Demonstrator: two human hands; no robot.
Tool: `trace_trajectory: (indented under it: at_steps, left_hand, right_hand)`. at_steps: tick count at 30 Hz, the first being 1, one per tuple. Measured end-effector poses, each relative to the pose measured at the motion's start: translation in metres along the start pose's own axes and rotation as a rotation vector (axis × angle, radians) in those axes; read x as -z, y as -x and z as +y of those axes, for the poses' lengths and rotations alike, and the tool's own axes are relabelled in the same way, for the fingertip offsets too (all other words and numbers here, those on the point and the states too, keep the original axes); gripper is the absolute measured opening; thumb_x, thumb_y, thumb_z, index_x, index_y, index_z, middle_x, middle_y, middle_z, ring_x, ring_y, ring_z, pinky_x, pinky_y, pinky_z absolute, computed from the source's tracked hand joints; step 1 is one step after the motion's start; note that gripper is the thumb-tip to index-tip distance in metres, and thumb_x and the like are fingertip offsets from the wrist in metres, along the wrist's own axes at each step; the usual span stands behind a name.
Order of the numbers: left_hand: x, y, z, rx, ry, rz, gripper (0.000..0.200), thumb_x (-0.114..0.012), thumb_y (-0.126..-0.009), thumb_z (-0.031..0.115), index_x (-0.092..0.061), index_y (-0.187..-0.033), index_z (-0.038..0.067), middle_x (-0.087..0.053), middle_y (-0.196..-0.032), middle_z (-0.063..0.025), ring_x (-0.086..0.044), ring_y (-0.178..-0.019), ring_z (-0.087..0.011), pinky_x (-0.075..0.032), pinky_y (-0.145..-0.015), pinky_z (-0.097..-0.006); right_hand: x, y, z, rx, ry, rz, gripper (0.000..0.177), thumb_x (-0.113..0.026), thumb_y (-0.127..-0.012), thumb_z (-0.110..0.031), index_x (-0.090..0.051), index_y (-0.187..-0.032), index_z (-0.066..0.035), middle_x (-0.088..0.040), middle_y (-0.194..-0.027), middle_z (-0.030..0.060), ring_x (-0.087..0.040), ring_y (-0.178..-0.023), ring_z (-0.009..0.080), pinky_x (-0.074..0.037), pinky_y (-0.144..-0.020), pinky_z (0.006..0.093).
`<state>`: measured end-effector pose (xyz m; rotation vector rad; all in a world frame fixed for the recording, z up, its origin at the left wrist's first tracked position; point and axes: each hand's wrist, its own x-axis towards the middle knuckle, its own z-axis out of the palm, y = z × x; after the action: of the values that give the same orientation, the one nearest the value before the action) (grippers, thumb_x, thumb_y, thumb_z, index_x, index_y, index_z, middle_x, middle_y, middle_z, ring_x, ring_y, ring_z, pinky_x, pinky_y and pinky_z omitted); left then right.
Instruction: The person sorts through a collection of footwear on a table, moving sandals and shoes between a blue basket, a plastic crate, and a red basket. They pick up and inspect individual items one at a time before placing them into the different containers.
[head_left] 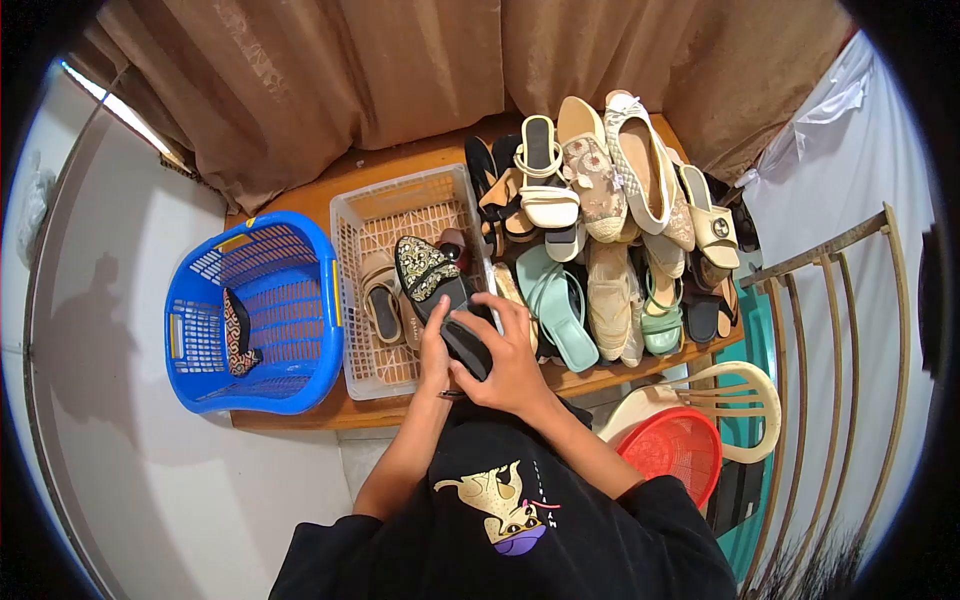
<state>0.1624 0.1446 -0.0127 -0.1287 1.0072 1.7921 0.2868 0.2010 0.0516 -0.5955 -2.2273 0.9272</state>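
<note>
Both hands hold a black shoe (pixel 427 268) with a glittery, pointed upper, its toe directed away from me over the clear plastic basket (pixel 352 215). My left hand (pixel 434 350) grips its left side near the middle. My right hand (pixel 505 350) wraps round the heel end from the right, fingers over the insole. Inside the clear basket lie a beige sandal (pixel 382 308) and other footwear, partly hidden by the held shoe. In the blue basket (pixel 335 345) at the left rests one patterned shoe (pixel 237 335).
Many shoes are piled on the wooden table (pixel 290 418) to the right, among them a mint sandal (pixel 570 325) and a white flat (pixel 640 165). A red basket (pixel 690 440) sits on a cream chair (pixel 765 410). A rack (pixel 850 290) stands right; brown curtains (pixel 400 70) hang behind.
</note>
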Motion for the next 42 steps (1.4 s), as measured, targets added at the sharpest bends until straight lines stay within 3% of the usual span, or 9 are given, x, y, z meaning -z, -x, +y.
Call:
trace_trajectory:
  at_steps: [4,11,13,17,23,28,31,33,42]
  left_hand:
    - [-0.022,0.011,-0.003,-0.214,-0.018,0.044,0.032,-0.065,-0.098,0.025,-0.063,-0.116,0.0,-0.071,-0.105,-0.0116,-0.071,-0.087,-0.0214,-0.059,-0.077,-0.0338]
    - [-0.022,-0.005,-0.013,-0.221,0.038,-0.093,0.033,-0.068,-0.096,0.013,-0.059,-0.124,-0.003,-0.068,-0.117,-0.0108,-0.067,-0.104,-0.0215,-0.055,-0.092,-0.0367]
    - [-0.02,-0.012,-0.007,-0.145,0.017,-0.115,0.051,-0.07,-0.091,0.005,-0.048,-0.137,0.0,-0.061,-0.128,-0.0113,-0.061,-0.118,-0.0236,-0.05,-0.101,-0.0393]
    - [-0.02,-0.018,0.005,-0.192,-0.19,-0.334,0.094,-0.073,-0.078,-0.005,-0.019,-0.153,0.014,-0.047,-0.14,-0.0129,-0.054,-0.126,-0.0258,-0.049,-0.104,-0.0379]
    - [-0.022,-0.029,-0.012,0.007,-0.41,-0.18,0.065,-0.079,-0.084,0.005,-0.041,-0.137,0.007,-0.058,-0.127,-0.0119,-0.063,-0.111,-0.0205,-0.055,-0.089,-0.0296]
    - [-0.013,-0.058,-0.041,-0.215,-0.721,-0.338,0.049,-0.079,-0.087,0.01,-0.051,-0.125,-0.002,-0.062,-0.12,-0.0161,-0.061,-0.112,-0.0187,-0.053,-0.095,-0.0314]
    - [-0.016,-0.061,-0.043,-0.364,-0.925,-0.325,0.048,-0.081,-0.086,0.017,-0.057,-0.123,-0.002,-0.064,-0.117,-0.0161,-0.062,-0.113,-0.0262,-0.051,-0.098,-0.0376]
    - [-0.02,-0.058,-0.04,-0.49,-1.384,-0.237,0.044,-0.08,-0.085,0.025,-0.064,-0.117,0.0,-0.064,-0.114,-0.0157,-0.062,-0.11,-0.0338,-0.049,-0.096,-0.0421]
    - [-0.018,-0.053,-0.05,-0.554,-1.33,-0.16,0.045,-0.078,-0.087,0.03,-0.063,-0.121,0.004,-0.058,-0.109,-0.0137,-0.061,-0.101,-0.0314,-0.05,-0.089,-0.0419]
  right_hand:
    - [-0.006,0.005,0.021,-0.244,-0.282,0.033,0.082,-0.078,-0.079,-0.018,-0.038,-0.149,-0.006,-0.049,-0.137,0.0235,-0.043,-0.134,0.0379,-0.034,-0.113,0.0437]
    - [0.027,0.004,0.039,-0.312,-0.354,-0.104,0.078,-0.081,-0.079,-0.009,-0.045,-0.148,-0.004,-0.055,-0.14,0.0196,-0.054,-0.129,0.0269,-0.04,-0.109,0.0359]
    - [0.05,0.001,0.041,-0.46,-0.55,-0.141,0.079,-0.084,-0.075,-0.008,-0.05,-0.146,-0.008,-0.056,-0.143,0.0164,-0.054,-0.127,0.0199,-0.044,-0.105,0.0323]
    - [0.119,0.0,0.072,-0.31,-0.255,-0.4,0.08,-0.087,-0.073,-0.016,-0.053,-0.146,-0.015,-0.059,-0.137,0.0128,-0.054,-0.128,0.0244,-0.042,-0.109,0.0365]
    - [0.172,0.015,0.121,-0.535,-0.506,0.024,0.065,-0.082,-0.07,-0.014,-0.06,-0.131,-0.006,-0.062,-0.123,0.0077,-0.058,-0.113,0.0204,-0.046,-0.099,0.0328]
    - [0.15,0.022,0.152,-0.622,-0.538,0.549,0.044,-0.08,-0.08,-0.009,-0.062,-0.119,0.001,-0.064,-0.107,0.0053,-0.06,-0.094,0.0132,-0.048,-0.087,0.028]
    - [0.14,0.02,0.162,-0.594,-0.498,0.616,0.043,-0.08,-0.082,-0.01,-0.061,-0.12,0.001,-0.065,-0.106,0.0053,-0.06,-0.092,0.012,-0.049,-0.086,0.0264]
    - [0.127,0.019,0.176,-0.545,-0.446,0.624,0.042,-0.079,-0.086,-0.013,-0.06,-0.121,0.002,-0.065,-0.106,0.0059,-0.06,-0.091,0.0116,-0.049,-0.083,0.0252]
    - [0.111,0.017,0.187,-0.626,-0.148,0.645,0.05,-0.078,-0.089,-0.022,-0.059,-0.127,0.006,-0.067,-0.112,0.0111,-0.062,-0.103,0.0163,-0.049,-0.094,0.0312]
